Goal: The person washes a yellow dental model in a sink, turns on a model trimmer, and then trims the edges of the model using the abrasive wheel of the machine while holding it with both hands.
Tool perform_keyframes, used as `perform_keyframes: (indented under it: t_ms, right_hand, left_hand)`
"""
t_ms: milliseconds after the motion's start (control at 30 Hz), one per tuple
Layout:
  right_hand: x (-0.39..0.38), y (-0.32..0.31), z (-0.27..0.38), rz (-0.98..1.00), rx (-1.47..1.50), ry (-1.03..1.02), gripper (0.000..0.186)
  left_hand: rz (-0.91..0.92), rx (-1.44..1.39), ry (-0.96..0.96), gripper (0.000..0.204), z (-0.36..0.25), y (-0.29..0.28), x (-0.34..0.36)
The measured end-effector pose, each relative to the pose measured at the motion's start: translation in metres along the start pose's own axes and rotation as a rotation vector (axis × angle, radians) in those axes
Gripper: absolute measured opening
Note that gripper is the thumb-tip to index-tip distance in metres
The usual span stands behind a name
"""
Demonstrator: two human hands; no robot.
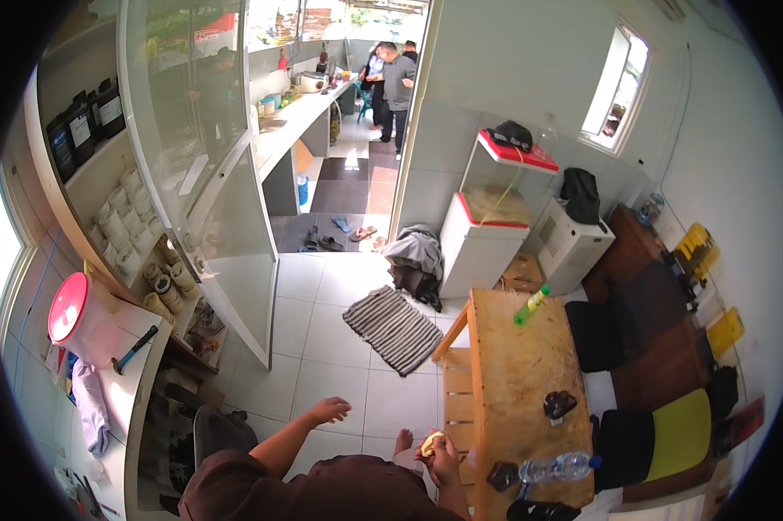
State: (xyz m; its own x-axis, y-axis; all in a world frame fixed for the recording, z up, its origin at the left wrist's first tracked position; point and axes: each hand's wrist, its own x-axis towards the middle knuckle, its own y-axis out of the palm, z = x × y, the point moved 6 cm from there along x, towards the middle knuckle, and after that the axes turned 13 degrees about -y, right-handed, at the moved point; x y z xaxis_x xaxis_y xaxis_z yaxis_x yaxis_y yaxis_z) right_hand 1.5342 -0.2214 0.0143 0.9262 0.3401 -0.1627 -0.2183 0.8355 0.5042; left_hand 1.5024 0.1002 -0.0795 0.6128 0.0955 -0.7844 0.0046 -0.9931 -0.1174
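My left hand (329, 411) reaches out over the white tiled floor with its fingers stretched, holding nothing. Close to the near left side of the wooden table, my right hand (444, 462) grips a small pale yellow piece (430, 444); too little of it shows to tell its kind. On the table (530, 369), to the right of that hand, lie a large clear plastic bottle (555, 468) with a blue cap and a small dark object (502, 475). A dark crumpled thing (560, 404) sits farther up, and a green bottle (531, 306) is at the far end.
A striped mat (393, 330) lies on the floor ahead. The glass door (196, 174) stands ajar beside a doorway, with sandals (331, 242) and people (395, 82) beyond. On the left counter are a pink-lidded bucket (83, 317) and a hammer (135, 350). Black chairs (626, 438) line the right side.
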Motion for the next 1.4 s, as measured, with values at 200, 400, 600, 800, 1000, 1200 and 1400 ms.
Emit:
perform_keyframes:
  t_ms: [200,400,600,800,1000,1200,1400]
  right_hand:
    - [0.166,0.046,0.004,0.405,0.087,0.396,0.031]
    - [0.329,0.170,-0.001,0.703,-0.050,0.638,0.032]
    - [0.454,0.278,-0.064,0.646,-0.107,0.694,0.024]
    - [0.551,0.387,-0.136,0.511,-0.038,0.841,0.024]
    - [0.668,0.469,-0.174,0.566,-0.260,0.776,0.027]
    - [0.796,0.528,-0.236,0.486,-0.313,0.822,0.025]
    - [0.935,0.648,-0.265,0.536,-0.335,0.805,0.022]
  left_hand:
    - [-0.542,-0.375,-0.768,0.034,0.269,-0.081,0.058]
    - [-0.525,-0.733,-0.728,0.032,0.213,-0.056,0.025]
    - [-0.424,-0.881,-0.576,0.030,0.114,-0.079,0.106]
    - [-0.422,-0.883,-0.545,0.029,0.047,-0.232,0.181]
    - [-0.656,-0.876,-0.318,0.031,-0.020,-0.455,0.165]
    - [-0.546,-0.946,-0.104,0.050,-0.112,-0.569,0.215]
    - [-0.400,-1.134,-0.418,0.061,-0.099,-0.565,0.294]
